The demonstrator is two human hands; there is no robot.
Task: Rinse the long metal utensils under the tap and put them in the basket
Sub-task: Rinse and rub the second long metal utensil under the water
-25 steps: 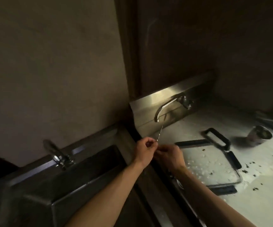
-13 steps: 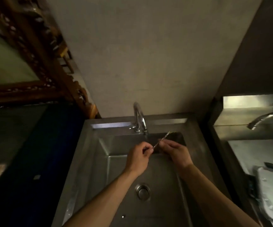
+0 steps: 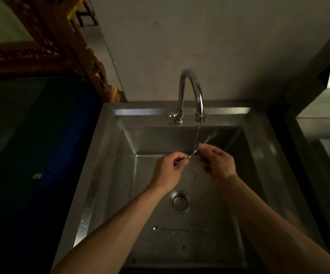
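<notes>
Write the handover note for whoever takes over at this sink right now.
Left hand pinches the near end of the thin long metal utensil; right hand pinches it farther along.
The utensil is in the water stream under the curved chrome tap, over the steel sink.
Done: rinsing is under way.
Left: finish the rinse, then put it in the basket, which is out of view.

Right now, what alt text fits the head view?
Two hands hold thin metal utensils under water running from a curved tap: the left hand pinches one end, the right hand the other, above a steel sink and its drain.
</notes>
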